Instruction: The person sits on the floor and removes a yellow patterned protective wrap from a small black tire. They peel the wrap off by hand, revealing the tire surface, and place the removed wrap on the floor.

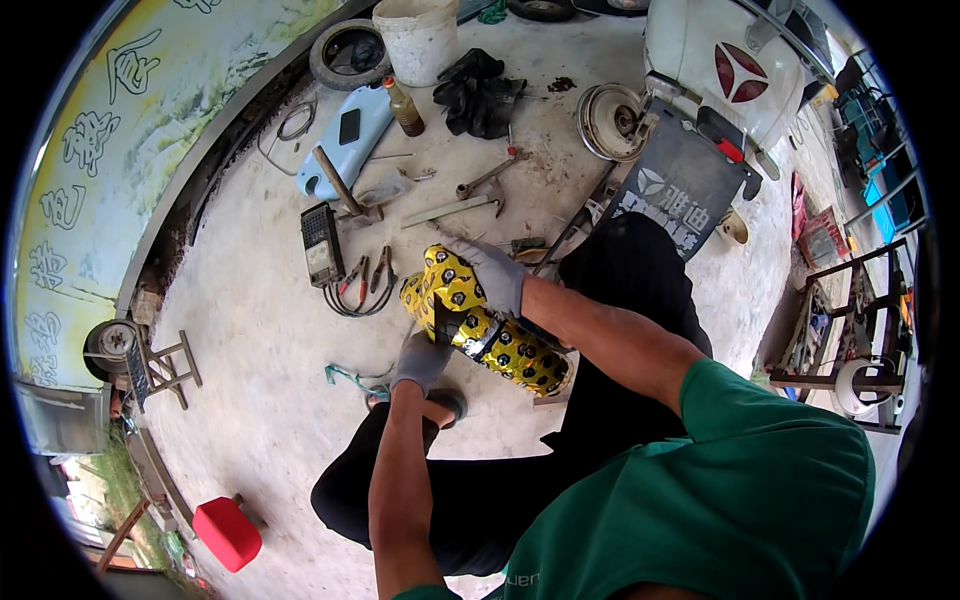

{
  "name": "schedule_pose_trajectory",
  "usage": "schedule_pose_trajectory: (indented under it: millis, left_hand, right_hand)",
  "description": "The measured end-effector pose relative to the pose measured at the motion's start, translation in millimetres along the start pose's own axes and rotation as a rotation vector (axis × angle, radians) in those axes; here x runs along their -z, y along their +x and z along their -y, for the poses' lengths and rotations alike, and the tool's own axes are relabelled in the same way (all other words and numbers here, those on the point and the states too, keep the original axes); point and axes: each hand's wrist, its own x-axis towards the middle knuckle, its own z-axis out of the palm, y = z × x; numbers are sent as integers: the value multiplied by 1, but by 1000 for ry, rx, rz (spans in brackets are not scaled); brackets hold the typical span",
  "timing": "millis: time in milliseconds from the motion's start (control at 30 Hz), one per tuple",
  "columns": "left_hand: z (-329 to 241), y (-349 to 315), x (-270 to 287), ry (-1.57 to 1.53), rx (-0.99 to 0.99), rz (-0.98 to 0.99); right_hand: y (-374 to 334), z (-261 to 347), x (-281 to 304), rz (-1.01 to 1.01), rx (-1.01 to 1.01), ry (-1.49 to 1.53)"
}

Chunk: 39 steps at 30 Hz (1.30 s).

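While gloved L hand (422, 360) & R hand (488, 268) handle a yellow-and-black bundle (525, 358), a hammer (440, 213) lies beyond on the floor (250, 380).

R grip: curled over bundle's upper end. L grip: against its lower left side, fingers partly hidden; can't tell how far closed. Bundle's btwn hands, left of R knee (625, 240). Risk: thin-looking wrap might tear if tugged hard, or bundle slip if R grip loosens. Writing: pale chars. + round logo (649, 182) on dark panel (690, 150); red emblem (740, 72) on white bodywork (690, 45); large brushed chars. on wall (130, 170), far left.
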Motion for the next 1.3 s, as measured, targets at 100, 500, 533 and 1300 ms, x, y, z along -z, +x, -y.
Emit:
schedule_pose_trajectory:
  millis: [100, 500, 533, 1300]
  left_hand:
    - [-16, -13, 29, -34, -54, -194]
    - [-94, -48, 51, -672, -388, -322]
    - [-89, -45, 44, -636, -410, -391]
    - [8, 1, -6, -447, -130, -487]
  right_hand:
    - [-9, 1, -28, -55, 15, 29]
    - [-12, -18, -34, -69, 22, -329]
    - [-13, -17, -30, -37, 38, -347]
    - [4, -15, 68, -584, 45, -1172]
